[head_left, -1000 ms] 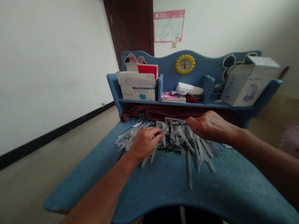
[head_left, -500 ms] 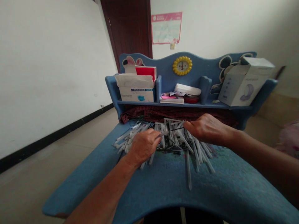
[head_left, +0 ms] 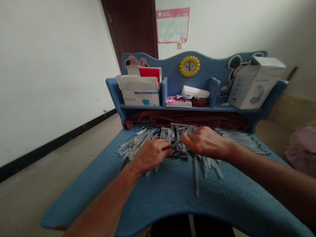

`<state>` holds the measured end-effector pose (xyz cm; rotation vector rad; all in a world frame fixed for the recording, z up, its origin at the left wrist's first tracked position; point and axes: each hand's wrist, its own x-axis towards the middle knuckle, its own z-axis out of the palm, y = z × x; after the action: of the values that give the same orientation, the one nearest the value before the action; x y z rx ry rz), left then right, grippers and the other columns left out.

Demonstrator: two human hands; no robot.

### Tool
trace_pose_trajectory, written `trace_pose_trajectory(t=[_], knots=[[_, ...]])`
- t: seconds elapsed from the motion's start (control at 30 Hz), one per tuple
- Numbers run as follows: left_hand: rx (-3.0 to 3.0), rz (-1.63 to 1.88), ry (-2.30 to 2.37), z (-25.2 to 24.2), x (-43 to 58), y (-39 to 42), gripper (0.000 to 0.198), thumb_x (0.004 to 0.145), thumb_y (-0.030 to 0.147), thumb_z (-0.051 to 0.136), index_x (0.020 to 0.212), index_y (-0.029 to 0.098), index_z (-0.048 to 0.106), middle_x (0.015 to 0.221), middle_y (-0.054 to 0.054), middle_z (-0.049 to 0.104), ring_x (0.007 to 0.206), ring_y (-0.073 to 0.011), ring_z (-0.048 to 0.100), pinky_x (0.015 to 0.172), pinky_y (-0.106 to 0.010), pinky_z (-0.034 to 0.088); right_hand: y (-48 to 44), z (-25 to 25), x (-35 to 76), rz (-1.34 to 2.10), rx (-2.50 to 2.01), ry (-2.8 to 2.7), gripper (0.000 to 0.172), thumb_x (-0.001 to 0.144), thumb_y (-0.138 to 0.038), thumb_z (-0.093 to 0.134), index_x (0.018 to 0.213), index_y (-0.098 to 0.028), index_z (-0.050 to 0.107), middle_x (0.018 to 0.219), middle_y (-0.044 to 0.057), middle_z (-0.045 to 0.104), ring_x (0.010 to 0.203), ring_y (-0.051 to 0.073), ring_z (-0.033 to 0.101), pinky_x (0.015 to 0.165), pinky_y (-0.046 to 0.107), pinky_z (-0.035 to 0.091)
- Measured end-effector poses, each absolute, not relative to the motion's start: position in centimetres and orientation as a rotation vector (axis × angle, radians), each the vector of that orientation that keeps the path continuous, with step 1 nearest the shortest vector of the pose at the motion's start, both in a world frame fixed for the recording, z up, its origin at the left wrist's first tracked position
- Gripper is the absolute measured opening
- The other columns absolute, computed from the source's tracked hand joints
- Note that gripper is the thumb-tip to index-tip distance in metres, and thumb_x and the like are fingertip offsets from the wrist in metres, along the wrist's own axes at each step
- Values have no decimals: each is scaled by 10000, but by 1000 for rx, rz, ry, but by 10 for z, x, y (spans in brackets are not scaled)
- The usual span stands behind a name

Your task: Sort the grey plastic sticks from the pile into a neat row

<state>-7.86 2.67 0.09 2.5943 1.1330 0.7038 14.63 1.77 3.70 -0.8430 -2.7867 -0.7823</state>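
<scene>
My left hand (head_left: 152,152) is closed in a pinch on one end of a narrow, translucent plastic sleeve (head_left: 175,144). My right hand (head_left: 203,142) is closed at the other end, pinching a thin dark rod that its fingers mostly hide. Only a short length shows between the two hands, and how far the rod sits inside the sleeve is hard to see. Under and around both hands lies a loose pile of similar whitish sleeves (head_left: 134,144), with thin black rods (head_left: 181,154) among them. A single sleeve (head_left: 196,177) sticks out of the pile towards me.
Right of the pile, several dark-tipped sticks (head_left: 243,141) lie in a row on the blue table (head_left: 168,197). Folded checked cloth (head_left: 187,118) lies along the back. The shelf above holds a mask box (head_left: 140,97), papers (head_left: 179,103) and a white carton (head_left: 256,85).
My right hand has moved left and slightly down, closer to my left hand. The dark length that showed between them is now mostly out of sight. The view has shifted slightly.
</scene>
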Motion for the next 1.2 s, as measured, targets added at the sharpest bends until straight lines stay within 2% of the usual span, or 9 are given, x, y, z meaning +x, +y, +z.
trace_pose_trajectory(t=[0.17, 0.33, 0.43, 0.6, 0.83, 0.97, 1.2], knots=[[2245, 896, 1234, 2, -77, 26, 190, 799, 301, 580, 857, 170, 705, 791, -20, 694, 729, -160, 622, 685, -249, 447, 16, 23, 145, -459, -988, -2523, 261, 929, -238, 366, 862, -147, 601, 629, 17, 583, 517, 95, 445, 513, 259, 226], [1941, 968, 1318, 3, -75, 26, 243, 758, 329, 606, 866, 122, 675, 607, 24, 598, 452, -76, 481, 446, -189, 392, 10, 15, 152, 102, -1352, -2647, 193, 842, -279, 499, 746, -180, 634, 595, 3, 595, 531, 89, 490, 524, 222, 269], [1883, 977, 1321, 6, -72, 23, 240, 739, 322, 623, 848, 114, 672, 548, 39, 552, 418, -60, 437, 413, -172, 373, 4, 8, 152, 252, -1559, -2725, 223, 809, -311, 523, 684, -178, 650, 629, 33, 634, 562, 115, 542, 513, 230, 274], [1899, 952, 1300, 4, -69, 22, 236, 739, 326, 620, 839, 119, 671, 525, 47, 521, 422, -60, 434, 403, -163, 361, -9, -1, 148, 166, -1741, -2710, 302, 840, -374, 465, 727, -186, 673, 726, 77, 687, 657, 190, 631, 550, 261, 349], [1977, 943, 1270, -3, -70, 26, 231, 746, 337, 602, 798, 120, 661, 527, 44, 517, 417, -65, 446, 419, -181, 350, -7, -4, 132, -120, -1634, -2775, 243, 874, -235, 410, 933, -184, 640, 776, 119, 703, 739, 258, 679, 618, 321, 464], [2014, 946, 1265, -1, -69, 24, 234, 751, 339, 590, 769, 116, 657, 506, 42, 502, 428, -74, 445, 418, -185, 339, -2, -11, 121, -211, -1540, -2857, 289, 839, -91, 370, 915, -153, 642, 778, 140, 704, 751, 270, 687, 610, 325, 485], [2060, 948, 1243, 0, -68, 22, 201, 760, 305, 568, 761, 123, 654, 477, 51, 483, 440, -80, 445, 419, -183, 327, 6, -16, 116, -223, -1489, -2882, 288, 828, -92, 373, 918, -139, 641, 764, 154, 697, 728, 271, 679, 591, 316, 458]])
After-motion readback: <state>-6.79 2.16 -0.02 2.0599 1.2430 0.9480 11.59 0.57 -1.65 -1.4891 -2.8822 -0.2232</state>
